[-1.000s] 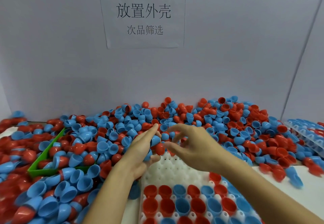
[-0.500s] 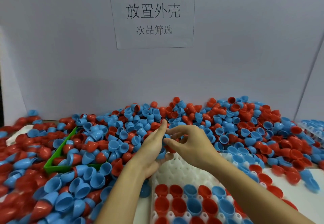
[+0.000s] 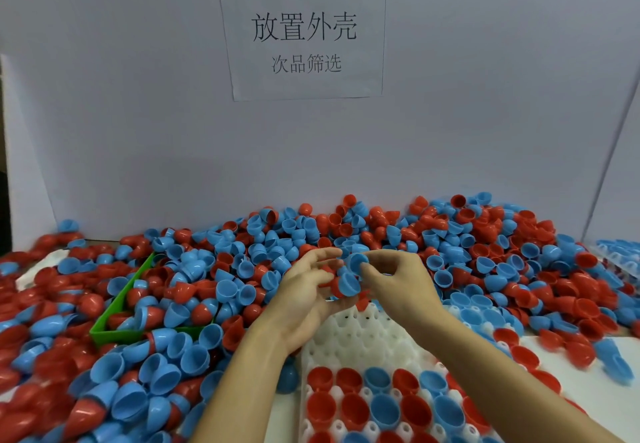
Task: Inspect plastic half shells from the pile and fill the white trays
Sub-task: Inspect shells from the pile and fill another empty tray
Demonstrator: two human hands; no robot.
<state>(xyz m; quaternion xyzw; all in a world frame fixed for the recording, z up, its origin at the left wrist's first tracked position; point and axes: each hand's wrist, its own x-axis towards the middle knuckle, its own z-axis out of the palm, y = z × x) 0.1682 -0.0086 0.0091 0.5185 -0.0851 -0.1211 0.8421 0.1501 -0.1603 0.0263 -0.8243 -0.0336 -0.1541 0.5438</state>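
— Blue and red, wherever you look. Where are the half shells?

— Heaped in a pile against the grey back wall, spilling across the tabletop to both sides. A green bin sits half buried at the left.

— And the hands?

— Both are raised just over the far end of the white tray. The left hand lies palm up, its fingers curled around a small clutch of shells, with a blue half shell at the front. The right hand meets it from the other side, fingertips pinching another blue shell at the top of that clutch.

— How full is the tray?

— Its near rows hold red and blue shells, open side up; the far rows under the hands are bare white sockets. A second tray with blue shells shows at the right edge.

— Anything on the wall?

— A paper sign with printed Chinese characters.
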